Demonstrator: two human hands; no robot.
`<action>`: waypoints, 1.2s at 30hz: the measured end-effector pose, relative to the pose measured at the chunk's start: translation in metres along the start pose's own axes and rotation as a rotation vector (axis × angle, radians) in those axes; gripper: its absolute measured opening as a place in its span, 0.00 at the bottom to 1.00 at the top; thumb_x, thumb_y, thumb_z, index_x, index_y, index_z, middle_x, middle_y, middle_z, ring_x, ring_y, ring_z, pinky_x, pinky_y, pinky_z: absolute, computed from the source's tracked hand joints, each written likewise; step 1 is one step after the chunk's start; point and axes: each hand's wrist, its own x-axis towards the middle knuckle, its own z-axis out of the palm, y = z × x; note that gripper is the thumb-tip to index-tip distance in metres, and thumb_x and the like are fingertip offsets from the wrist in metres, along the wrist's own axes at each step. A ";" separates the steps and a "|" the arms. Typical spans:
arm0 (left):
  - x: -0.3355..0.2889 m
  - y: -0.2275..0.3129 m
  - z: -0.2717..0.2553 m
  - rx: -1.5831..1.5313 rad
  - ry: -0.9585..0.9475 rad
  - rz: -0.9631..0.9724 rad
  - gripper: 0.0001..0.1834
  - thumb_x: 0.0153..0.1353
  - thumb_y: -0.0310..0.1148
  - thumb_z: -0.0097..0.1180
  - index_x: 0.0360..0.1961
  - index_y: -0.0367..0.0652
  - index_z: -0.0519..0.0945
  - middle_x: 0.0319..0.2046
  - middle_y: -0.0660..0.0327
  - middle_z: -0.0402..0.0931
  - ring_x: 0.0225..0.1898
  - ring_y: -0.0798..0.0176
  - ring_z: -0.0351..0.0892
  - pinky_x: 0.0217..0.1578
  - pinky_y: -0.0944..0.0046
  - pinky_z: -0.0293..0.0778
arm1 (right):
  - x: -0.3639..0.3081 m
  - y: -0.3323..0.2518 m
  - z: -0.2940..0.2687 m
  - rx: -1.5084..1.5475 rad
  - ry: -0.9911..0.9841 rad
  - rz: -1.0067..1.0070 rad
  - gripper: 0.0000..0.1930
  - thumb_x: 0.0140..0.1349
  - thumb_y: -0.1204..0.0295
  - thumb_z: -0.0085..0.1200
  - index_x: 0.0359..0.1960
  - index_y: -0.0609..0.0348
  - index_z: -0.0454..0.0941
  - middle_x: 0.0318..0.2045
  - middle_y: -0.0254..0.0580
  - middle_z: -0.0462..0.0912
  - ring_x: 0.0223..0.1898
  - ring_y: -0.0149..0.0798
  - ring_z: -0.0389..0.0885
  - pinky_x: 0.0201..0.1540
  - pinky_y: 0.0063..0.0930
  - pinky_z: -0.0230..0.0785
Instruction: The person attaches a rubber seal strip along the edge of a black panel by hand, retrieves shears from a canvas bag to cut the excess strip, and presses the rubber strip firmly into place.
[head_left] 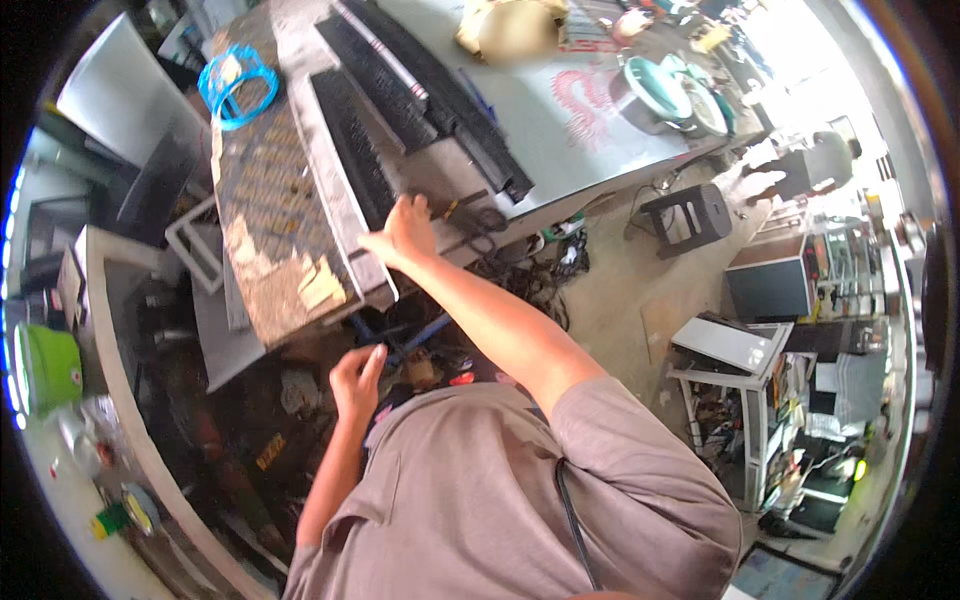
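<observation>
My right hand (402, 234) reaches over the bench's near end. Its thumb and fingers span the near end of a long black panel with a white edge (345, 140), and it appears to grip it. My left hand (358, 382) is held low in front of my body, fingers curled, with nothing visible in it. Right of my right hand, at the bench edge, lies a pair of black-handled scissors (484, 238). More long black strips (385, 90) lie farther up the bench, with a thin whitish rod (385, 52) along them.
A blue plastic open-framed holder (238, 87) stands on the worn wooden board (262, 200) at left. Metal pots (652, 95) sit on the grey bench top at right. A dark plastic stool (686, 218) and a white-framed rack (745, 400) stand on the floor to the right.
</observation>
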 end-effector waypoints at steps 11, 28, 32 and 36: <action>-0.019 0.012 0.033 0.163 0.052 -0.125 0.20 0.61 0.43 0.65 0.35 0.31 0.85 0.23 0.56 0.82 0.28 0.70 0.78 0.32 0.66 0.73 | -0.061 0.124 -0.225 0.038 0.454 -0.348 0.35 0.38 0.61 0.68 0.48 0.67 0.71 0.45 0.62 0.73 0.51 0.60 0.72 0.55 0.47 0.67; -0.065 0.108 0.136 0.226 0.058 -0.174 0.16 0.60 0.39 0.66 0.34 0.33 0.85 0.24 0.55 0.82 0.27 0.67 0.79 0.30 0.65 0.73 | 0.109 0.271 -0.275 0.000 0.403 0.358 0.41 0.40 0.52 0.69 0.51 0.71 0.73 0.52 0.61 0.71 0.51 0.58 0.78 0.53 0.46 0.75; -0.077 0.107 0.113 0.258 0.161 -0.086 0.13 0.59 0.35 0.66 0.34 0.32 0.85 0.23 0.56 0.82 0.27 0.70 0.78 0.30 0.66 0.73 | 0.049 0.261 -0.247 0.179 0.420 0.227 0.39 0.38 0.53 0.70 0.48 0.72 0.75 0.51 0.64 0.69 0.50 0.61 0.76 0.54 0.49 0.71; -0.075 0.109 0.084 0.147 0.288 -0.081 0.09 0.59 0.32 0.65 0.34 0.34 0.86 0.23 0.65 0.78 0.28 0.73 0.72 0.33 0.71 0.70 | 0.050 0.260 -0.226 0.130 0.547 0.289 0.43 0.37 0.51 0.70 0.51 0.71 0.72 0.50 0.65 0.69 0.50 0.63 0.75 0.55 0.51 0.70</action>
